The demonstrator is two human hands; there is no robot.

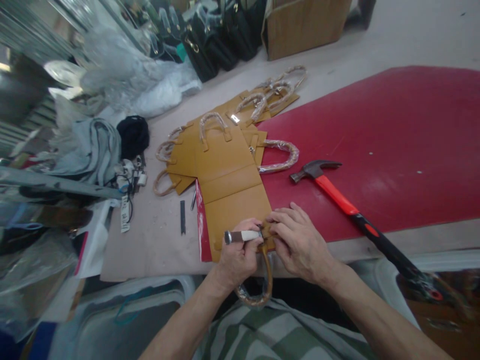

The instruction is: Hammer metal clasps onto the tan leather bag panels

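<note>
A tan leather bag panel (234, 170) lies at the table's front edge, its near plastic-wrapped handle (268, 280) hanging over the edge. In my left hand (238, 260) is a chisel-like tool (240, 237) with a brown and white handle and a metal cap. It lies tilted nearly flat, capped end to the left; its tip by the handle's base is too small to make out. My right hand (300, 242) is closed, its fingertips gripping a small leather tab (266, 231) beside that tip. A claw hammer (337, 197) with a red and black handle rests to the right.
More tan panels (180, 160) with wrapped handles lie behind. A red mat (393, 135) covers the right side. A dark flat strip (182, 217) lies left. Black bags (213, 45) and a cardboard box (305, 27) stand at the back; plastic bins (187, 287) flank my lap.
</note>
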